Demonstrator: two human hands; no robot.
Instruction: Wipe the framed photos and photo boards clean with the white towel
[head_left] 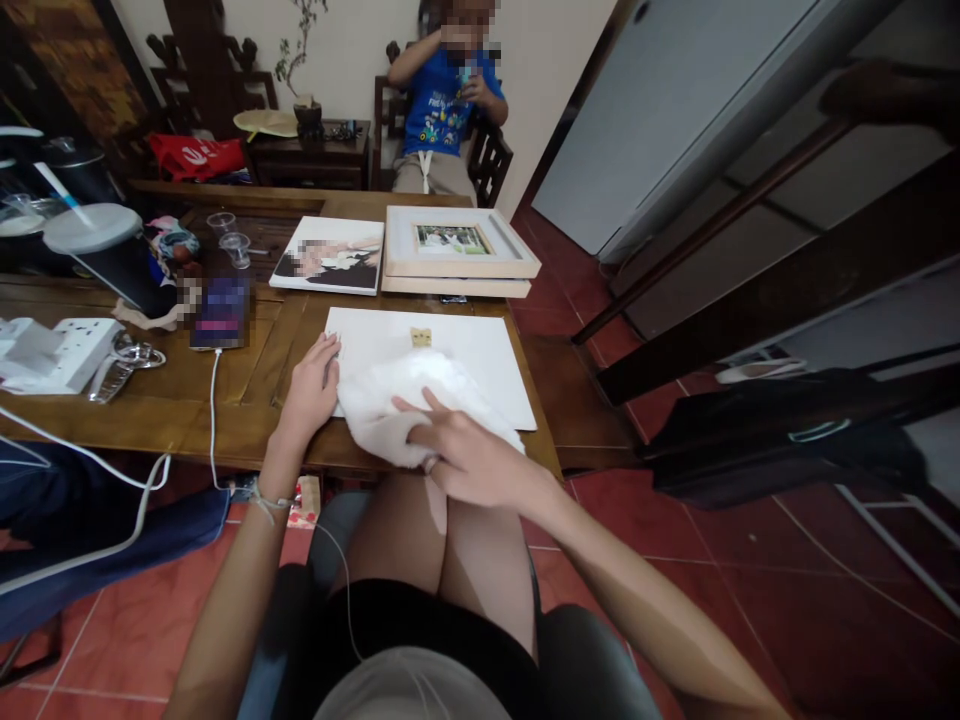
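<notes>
A white rectangular panel (480, 335) lies flat at the table's near edge, with a small brass-coloured plate (421, 337) near its middle. My right hand (469, 450) is closed on a white fluffy cloth (390, 395), which lies over the panel's near half and hides part of it. The index finger reaches out over the cloth. My left hand (313, 385) rests at the panel's left edge, fingers stretched out and holding nothing.
Behind the panel are a photo print (330, 255) and stacked picture frames (461, 240). To the left stand a phone (220, 312) on a cable, a power strip (64, 355) and a lidded tumbler (112, 255). A person (442, 110) in a blue shirt sits beyond the table.
</notes>
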